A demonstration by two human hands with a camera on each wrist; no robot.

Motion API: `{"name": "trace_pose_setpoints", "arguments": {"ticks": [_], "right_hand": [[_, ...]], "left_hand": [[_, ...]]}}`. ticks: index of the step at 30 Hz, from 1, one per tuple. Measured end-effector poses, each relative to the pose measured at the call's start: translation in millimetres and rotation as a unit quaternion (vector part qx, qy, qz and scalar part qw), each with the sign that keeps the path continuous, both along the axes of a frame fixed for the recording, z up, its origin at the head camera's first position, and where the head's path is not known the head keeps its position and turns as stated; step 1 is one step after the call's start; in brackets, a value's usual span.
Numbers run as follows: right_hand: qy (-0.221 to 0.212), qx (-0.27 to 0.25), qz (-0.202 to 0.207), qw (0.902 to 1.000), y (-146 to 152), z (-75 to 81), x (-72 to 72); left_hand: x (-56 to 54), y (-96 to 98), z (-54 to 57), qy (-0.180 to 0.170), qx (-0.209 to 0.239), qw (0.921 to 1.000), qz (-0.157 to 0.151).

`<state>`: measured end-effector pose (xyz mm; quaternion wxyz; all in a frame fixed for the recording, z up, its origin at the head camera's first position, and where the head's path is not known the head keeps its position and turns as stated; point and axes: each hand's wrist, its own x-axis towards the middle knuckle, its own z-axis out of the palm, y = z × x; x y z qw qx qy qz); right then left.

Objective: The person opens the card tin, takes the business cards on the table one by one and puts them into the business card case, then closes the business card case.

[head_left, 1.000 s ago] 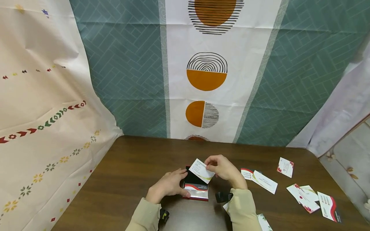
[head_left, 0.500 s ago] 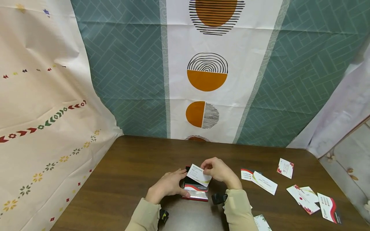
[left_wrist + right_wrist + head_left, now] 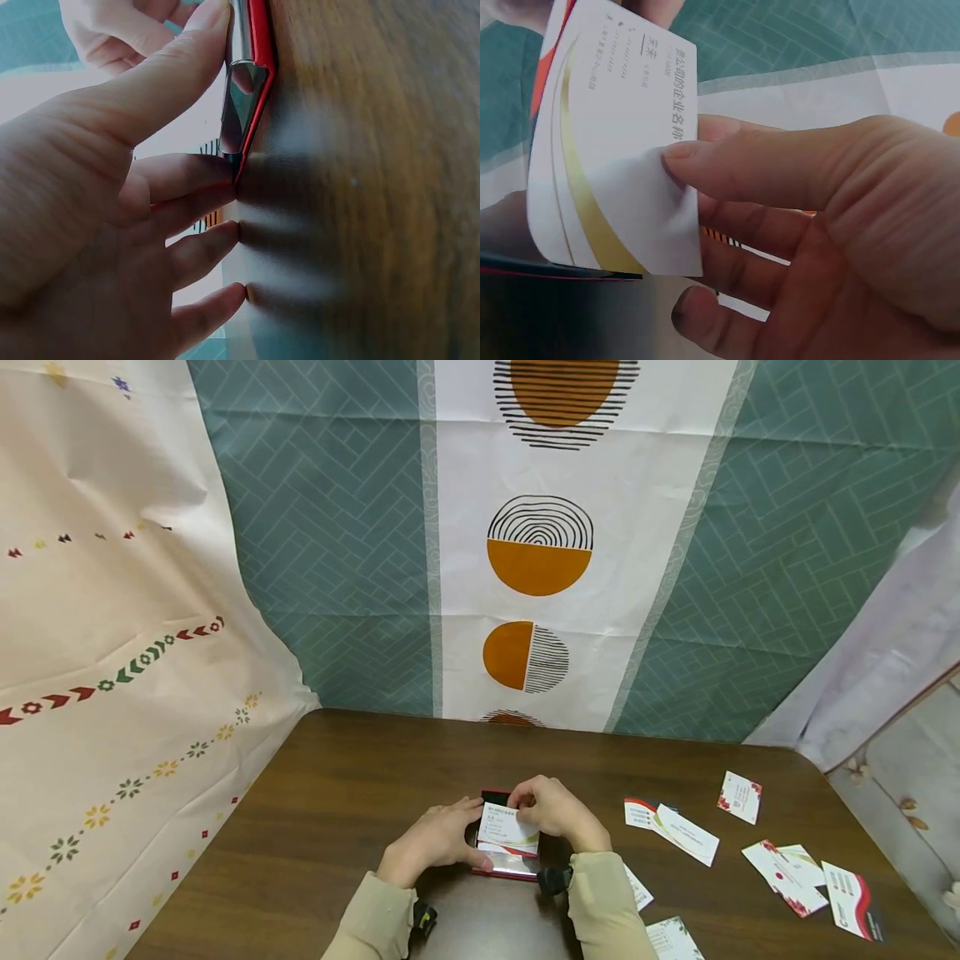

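Note:
A business card case with a silver front (image 3: 513,865) and red edges (image 3: 260,34) lies opened on the table, its dark lid toward the back. My left hand (image 3: 433,842) holds it from the left, thumb on the metal front and index finger at the other end; the remaining fingertips touch the wood. Between thumb and fingers, my right hand (image 3: 558,814) pinches a white business card (image 3: 622,150) with a gold curve by its far edge. That card lies over the case, almost square with it. Below it, the red-striped edge of another card (image 3: 549,64) shows.
Several business cards are scattered to the right: an overlapping pair (image 3: 686,835), a red-flowered card (image 3: 740,797), another flowered one (image 3: 783,877), and a red-and-black card (image 3: 852,900). A leaf-patterned card (image 3: 675,939) lies near the right sleeve. Patterned cloth (image 3: 360,568) hangs behind the table (image 3: 375,752).
My right hand has moved left and toward me, bringing the white card down over the case and turning it from slanted to nearly straight. The left hand has stayed in place.

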<state>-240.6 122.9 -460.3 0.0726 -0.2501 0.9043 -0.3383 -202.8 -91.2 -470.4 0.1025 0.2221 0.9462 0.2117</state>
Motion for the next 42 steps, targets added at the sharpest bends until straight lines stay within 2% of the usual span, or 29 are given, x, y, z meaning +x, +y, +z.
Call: {"name": "trace_pose_setpoints", "arguments": {"ticks": [11, 18, 25, 31, 42], "right_hand": [[-0.046, 0.023, -0.020, 0.9985, -7.5, -0.6, 5.2], [-0.038, 0.041, -0.002, 0.9984, -7.1, 0.4, 5.9], [-0.059, 0.047, 0.003, 0.9971, -9.3, 1.3, 9.8], [-0.056, 0.056, 0.016, 0.9967, -9.8, -0.2, 10.3], [-0.054, 0.068, 0.007, 0.9962, -11.0, 2.7, 14.3]], "left_hand": [[0.0, 0.1, -0.4, -0.003, -0.013, 0.9999, 0.004], [-0.4, 0.5, 1.1, -0.006, -0.015, 0.9999, -0.001], [-0.5, -1.1, 0.7, -0.011, -0.010, 0.9999, 0.001], [-1.0, -1.8, -0.9, -0.007, -0.010, 0.9999, 0.003], [0.8, 0.0, 0.8, -0.012, -0.010, 0.9998, 0.007]]}}
